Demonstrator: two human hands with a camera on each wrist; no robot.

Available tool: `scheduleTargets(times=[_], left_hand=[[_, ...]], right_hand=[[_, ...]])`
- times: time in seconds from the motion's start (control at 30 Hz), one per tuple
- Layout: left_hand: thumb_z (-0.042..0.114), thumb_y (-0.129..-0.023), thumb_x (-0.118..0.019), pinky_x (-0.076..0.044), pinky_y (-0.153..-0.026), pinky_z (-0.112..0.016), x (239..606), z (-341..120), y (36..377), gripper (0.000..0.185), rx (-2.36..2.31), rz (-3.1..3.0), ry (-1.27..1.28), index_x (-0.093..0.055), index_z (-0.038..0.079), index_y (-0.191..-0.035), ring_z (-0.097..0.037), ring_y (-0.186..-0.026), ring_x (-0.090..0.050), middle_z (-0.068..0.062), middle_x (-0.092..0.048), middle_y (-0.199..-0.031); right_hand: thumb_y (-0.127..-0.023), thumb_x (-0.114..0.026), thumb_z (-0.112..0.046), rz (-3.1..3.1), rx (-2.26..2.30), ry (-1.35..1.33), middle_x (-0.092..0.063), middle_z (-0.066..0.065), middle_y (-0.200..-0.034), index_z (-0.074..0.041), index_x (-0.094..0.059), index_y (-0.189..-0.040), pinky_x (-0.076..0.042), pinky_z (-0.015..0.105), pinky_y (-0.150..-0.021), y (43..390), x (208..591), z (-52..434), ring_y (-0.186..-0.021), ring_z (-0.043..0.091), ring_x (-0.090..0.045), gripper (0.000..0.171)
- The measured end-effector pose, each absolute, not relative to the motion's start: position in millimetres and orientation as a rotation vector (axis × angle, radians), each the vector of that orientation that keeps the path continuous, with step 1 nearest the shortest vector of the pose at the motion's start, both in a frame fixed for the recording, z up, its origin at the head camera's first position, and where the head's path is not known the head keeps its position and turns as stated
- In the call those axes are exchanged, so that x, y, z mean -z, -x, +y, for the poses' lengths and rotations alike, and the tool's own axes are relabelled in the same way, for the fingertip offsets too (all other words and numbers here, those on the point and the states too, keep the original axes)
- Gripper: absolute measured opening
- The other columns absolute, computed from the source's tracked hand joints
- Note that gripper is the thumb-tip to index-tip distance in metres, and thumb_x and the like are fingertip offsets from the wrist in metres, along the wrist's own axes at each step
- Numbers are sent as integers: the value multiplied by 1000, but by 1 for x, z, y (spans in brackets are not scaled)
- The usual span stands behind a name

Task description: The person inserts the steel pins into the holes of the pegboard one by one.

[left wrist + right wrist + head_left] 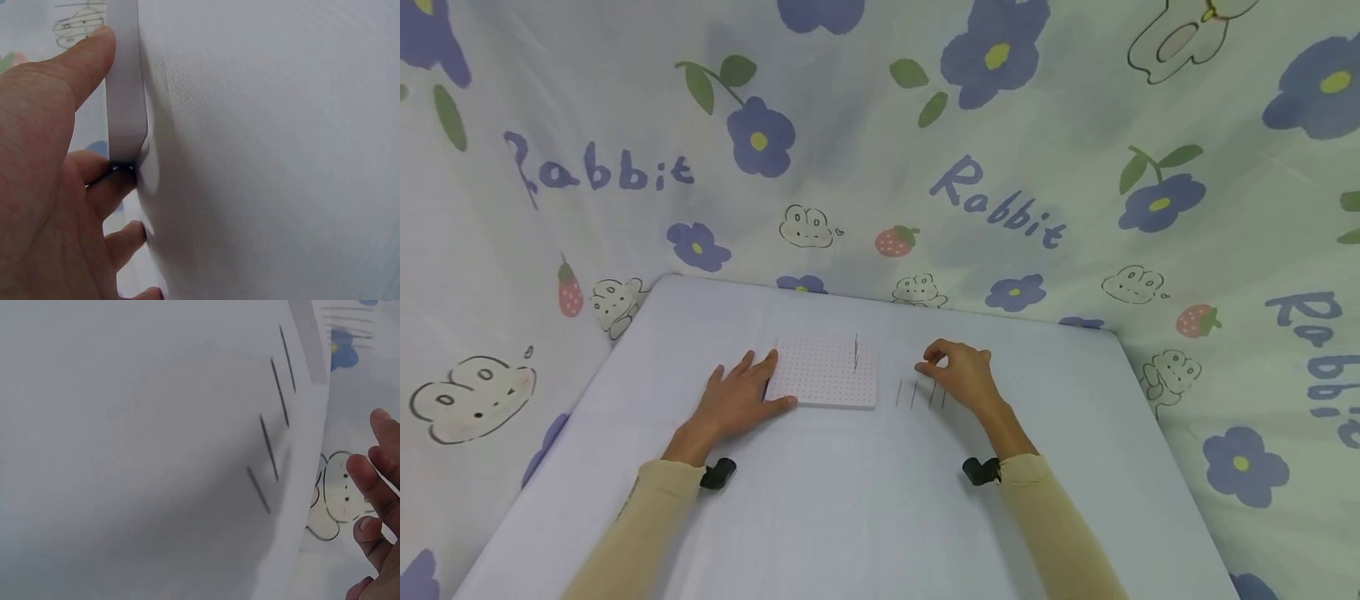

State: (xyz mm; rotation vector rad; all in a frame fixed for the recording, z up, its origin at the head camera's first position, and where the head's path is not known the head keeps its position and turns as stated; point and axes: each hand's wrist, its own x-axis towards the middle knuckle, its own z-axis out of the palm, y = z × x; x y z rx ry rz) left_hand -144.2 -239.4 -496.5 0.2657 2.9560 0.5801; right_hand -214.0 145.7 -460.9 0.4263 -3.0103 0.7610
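A white square pegboard (820,375) with a grid of small holes lies on the table. Several thin dark sticks (856,353) stand upright in a row near its right side. My left hand (736,402) is spread at the board's near left corner, thumb along the front edge (127,81) and fingers at the left side. Several more thin dark sticks (269,447) lie side by side on the table, right of the board. Raised over them is my right hand (961,373), its fingers loosely bent and apart in the right wrist view, with no stick showing between them.
A white cloth covers the table (850,517). Behind and at both sides hangs a curtain (850,167) printed with flowers and rabbits. Each wrist carries a small black camera, such as the right one (981,472).
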Motion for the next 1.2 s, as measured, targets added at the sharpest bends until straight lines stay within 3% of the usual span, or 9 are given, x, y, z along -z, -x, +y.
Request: scheduleTargets(times=[0.47, 0.73, 0.9, 1.2], left_hand=[[65, -91, -61, -9, -113, -74, 493, -239, 141, 99, -587, 2956, -273, -27, 0, -158, -47, -150, -20, -23, -34, -159], [63, -91, -62, -9, -114, -74, 491, -238, 140, 98, -588, 2952, -265, -27, 0, -158, -47, -149, -21, -24, -34, -159], [62, -91, -62, -9, -113, -74, 491, -237, 140, 97, -581, 2958, -267, -27, 0, -157, -47, -149, -21, -24, -34, -159], [62, -91, -63, -9, -113, -74, 490, -237, 140, 97, -587, 2958, -262, -28, 0, -157, -47, -149, -21, -24, -34, -159]], right_hand=[[-84, -77, -52, -3131, -733, -194, -70, -7, -90, -18, -70, -106, -31, 57, -92, 206, 476, 178, -83, 17, -63, 40], [-83, -77, -55, -3214, -679, -121, -65, -4, -88, -16, -67, -102, -33, 58, -91, 202, 483, 184, -83, 18, -60, 45], [-81, -78, -56, -3252, -648, -117, -63, -3, -84, -16, -67, -96, -33, 61, -92, 199, 488, 185, -81, 18, -58, 44], [-84, -79, -47, -3246, -654, -115, -63, -3, -85, -16, -69, -96, -35, 57, -88, 198, 492, 180, -81, 18, -58, 34]])
